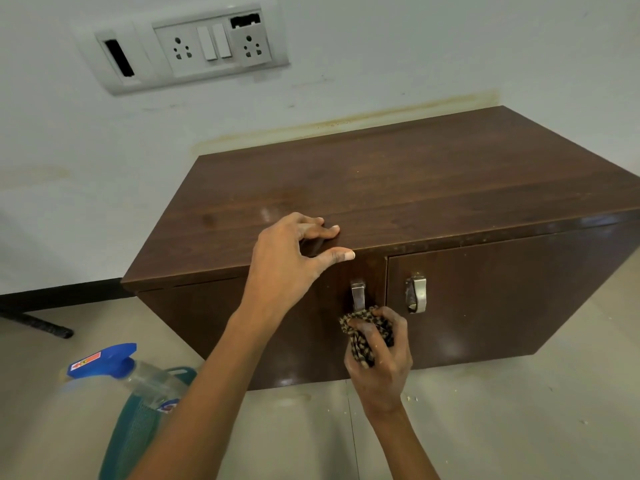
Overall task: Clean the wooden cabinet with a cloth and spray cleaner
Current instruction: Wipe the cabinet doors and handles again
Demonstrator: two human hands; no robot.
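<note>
Gripping a bunched, patterned cloth point(367, 336), the right hand point(381, 362) presses it against the cabinet point(450, 188) front, just below the left door's metal handle point(358, 295). Lying on the floor point(485, 427) near the cabinet's front left corner, a spray bottle point(117, 367) with a blue trigger rests on a teal bag point(135, 441). Farther up, the left hand point(294, 258) is spread loose on the top's front edge, grasping nothing. Beyond, a switch panel point(194, 46) sits on the wall.

Glossy dark wood cabinet point(398, 188), metal handles point(416, 293), checked woven cloth point(367, 336)
</note>
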